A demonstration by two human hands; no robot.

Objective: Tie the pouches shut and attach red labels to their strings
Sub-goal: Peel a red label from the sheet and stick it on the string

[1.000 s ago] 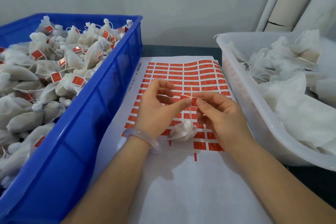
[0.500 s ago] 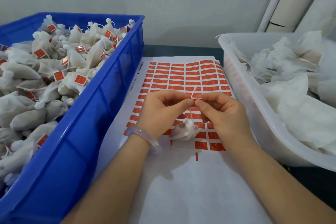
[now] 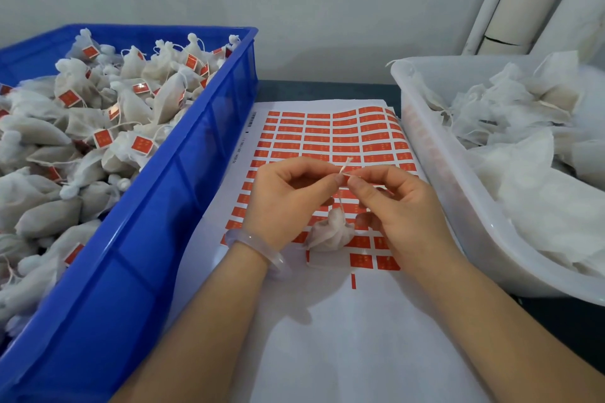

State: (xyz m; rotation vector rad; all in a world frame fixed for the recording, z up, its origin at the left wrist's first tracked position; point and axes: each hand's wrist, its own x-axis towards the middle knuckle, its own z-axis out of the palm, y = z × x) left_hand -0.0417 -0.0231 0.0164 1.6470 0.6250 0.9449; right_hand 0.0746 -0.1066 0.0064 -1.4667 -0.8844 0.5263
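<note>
Fingertips of both hands, slightly apart a second earlier, had drawn together into one shared pinch, and a short tail of string had come up above it; the pouch had not shifted. Item: left hand (image 3: 288,193), thumb and forefinger curled and nipping the string (image 3: 340,203) from the left; a pale bracelet (image 3: 258,252) on that wrist. Item: right hand (image 3: 402,206), thumb and forefinger nipping the same string from the right, fingertips touching those of the left hand, lower fingers curled under. Whether a red label was folded inside the pinch could not be told. Item: pouch (image 3: 330,234), small, white, gathered at the neck, resting on the label sheet (image 3: 327,131) below the pinch and nearer the person, between the two wrists and just beside the right hand's curled lower fingers; contact there could not be told. Item: string, running from the pouch neck up and away to the pinch, its long axis close to upright in view, the free tail leaning up and to the right beyond the fingertips. Judgement: both hands stood equally near the work, so the coming move likely turned on that line from neck to pinch, with any label pressed across the string just above the pouch. Item: blue crate (image 3: 183,173), to the left, holding finished pouches (image 3: 131,108) with red tags. Item: white tub (image 3: 442,173), to the right, holding loose pouches (image 3: 523,141) without tags.
</note>
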